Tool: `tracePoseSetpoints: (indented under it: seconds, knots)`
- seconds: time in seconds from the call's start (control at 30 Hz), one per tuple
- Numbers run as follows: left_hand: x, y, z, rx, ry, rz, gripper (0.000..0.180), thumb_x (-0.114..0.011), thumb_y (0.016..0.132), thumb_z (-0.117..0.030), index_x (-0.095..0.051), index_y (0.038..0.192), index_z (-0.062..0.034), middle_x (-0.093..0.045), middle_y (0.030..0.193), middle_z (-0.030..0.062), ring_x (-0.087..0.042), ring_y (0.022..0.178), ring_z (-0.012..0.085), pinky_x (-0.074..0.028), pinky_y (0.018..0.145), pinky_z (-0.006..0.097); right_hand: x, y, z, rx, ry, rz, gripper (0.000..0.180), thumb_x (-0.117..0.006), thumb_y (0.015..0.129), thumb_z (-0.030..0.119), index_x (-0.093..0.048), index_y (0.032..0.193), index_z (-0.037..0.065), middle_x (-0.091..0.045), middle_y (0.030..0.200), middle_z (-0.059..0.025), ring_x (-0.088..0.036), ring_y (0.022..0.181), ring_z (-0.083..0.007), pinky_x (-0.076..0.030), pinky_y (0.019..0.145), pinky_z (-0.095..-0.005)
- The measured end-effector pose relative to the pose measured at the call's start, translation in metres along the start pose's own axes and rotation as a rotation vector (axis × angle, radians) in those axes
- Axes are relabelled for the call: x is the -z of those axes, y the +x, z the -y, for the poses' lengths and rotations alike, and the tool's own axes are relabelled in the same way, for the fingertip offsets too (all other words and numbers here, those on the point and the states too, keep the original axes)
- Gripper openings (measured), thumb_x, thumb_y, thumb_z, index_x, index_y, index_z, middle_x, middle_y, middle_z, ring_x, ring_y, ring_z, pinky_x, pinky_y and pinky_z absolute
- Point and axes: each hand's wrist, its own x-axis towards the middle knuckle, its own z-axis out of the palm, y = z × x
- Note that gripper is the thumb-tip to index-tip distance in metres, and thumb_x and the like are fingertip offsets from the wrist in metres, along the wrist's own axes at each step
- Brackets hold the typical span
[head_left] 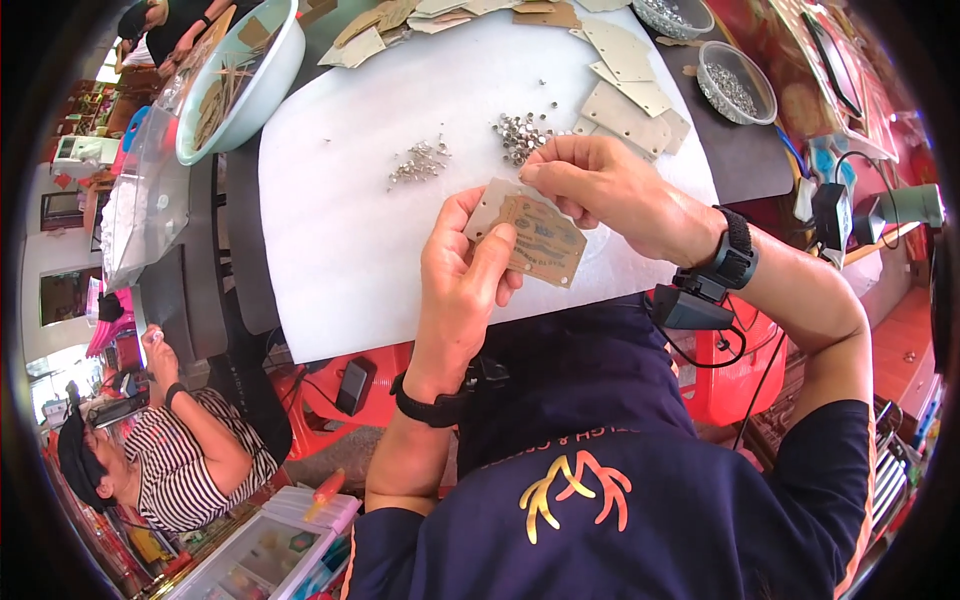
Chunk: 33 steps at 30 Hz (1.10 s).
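Note:
My left hand (462, 265) grips a tan printed card (545, 240) with a paler card edge behind its upper left. Small shiny studs sit near the card's lower corner. At the card's top edge, my right hand (590, 185) is closed in a pinch; whatever is between the fingertips is too small and hidden to name. Just beyond the right hand lies a pile of small round metal pieces (518, 138). To the left of it is a looser heap of small silvery pins (420, 162). Both heaps rest on a white sheet (340, 230) covering the table.
Plain punched cards (625, 110) overlap at the table's far right, and more cards (375, 35) lie along the far edge. A clear bowl of small metal parts (740, 85) stands far right. A pale blue basin (245, 75) is far left. A person in stripes (205, 450) sits at left.

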Motion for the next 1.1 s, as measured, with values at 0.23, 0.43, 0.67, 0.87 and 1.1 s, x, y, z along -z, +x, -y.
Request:
tracePoseSetpoints:
  seconds: [0.23, 0.43, 0.67, 0.87, 1.1]
  knots:
    - [0.009, -0.007, -0.011, -0.031, 0.032, 0.050, 0.033, -0.054, 0.093, -0.010, -0.048, 0.124, -0.0010, -0.062, 0.090, 0.0026, -0.046, 0.061, 0.0034, -0.034, 0.050, 0.018, 0.014, -0.001, 0.028, -0.048, -0.108, 0.196, 0.019, -0.062, 0.089, 0.022, -0.066, 0.095, 0.004, -0.057, 0.073, 0.0036, -0.042, 0.057, -0.0034, -0.033, 0.051, -0.0209]
    - [0.010, -0.011, -0.015, -0.085, 0.115, 0.154, 0.028, -0.054, 0.093, -0.007, -0.049, 0.120, -0.0018, -0.059, 0.094, 0.0011, -0.052, 0.078, 0.0033, -0.045, 0.068, 0.021, 0.024, 0.005, 0.025, -0.066, -0.050, 0.406, 0.016, -0.063, 0.088, 0.019, -0.066, 0.092, 0.004, -0.059, 0.070, 0.0035, -0.045, 0.055, -0.0030, -0.033, 0.050, -0.0205]
    - [0.007, -0.014, -0.023, -0.031, 0.206, 0.189, 0.026, -0.053, 0.093, -0.006, -0.048, 0.118, -0.0011, -0.059, 0.096, 0.0028, -0.052, 0.079, 0.0034, -0.046, 0.071, 0.022, 0.029, 0.005, 0.022, -0.048, -0.033, 0.494, 0.015, -0.062, 0.087, 0.018, -0.066, 0.091, 0.004, -0.058, 0.069, 0.0024, -0.048, 0.054, -0.0036, -0.037, 0.050, -0.0211]
    - [0.005, -0.015, -0.022, -0.041, 0.259, 0.186, 0.025, -0.053, 0.092, -0.005, -0.048, 0.117, -0.0008, -0.059, 0.093, 0.0032, -0.053, 0.076, 0.0037, -0.046, 0.067, 0.022, 0.029, 0.004, 0.020, -0.063, -0.037, 0.477, 0.016, -0.063, 0.087, 0.018, -0.065, 0.090, 0.002, -0.059, 0.070, 0.0006, -0.049, 0.054, -0.0040, -0.039, 0.050, -0.0215]
    - [0.002, -0.015, -0.024, -0.025, 0.244, 0.173, 0.024, -0.053, 0.090, -0.004, -0.049, 0.114, -0.0003, -0.060, 0.093, 0.0040, -0.054, 0.077, 0.0049, -0.047, 0.067, 0.023, 0.032, 0.002, 0.024, 0.032, -0.114, 0.495, 0.014, -0.062, 0.088, 0.015, -0.065, 0.089, 0.002, -0.061, 0.070, -0.0004, -0.052, 0.054, -0.0049, -0.042, 0.049, -0.0216]
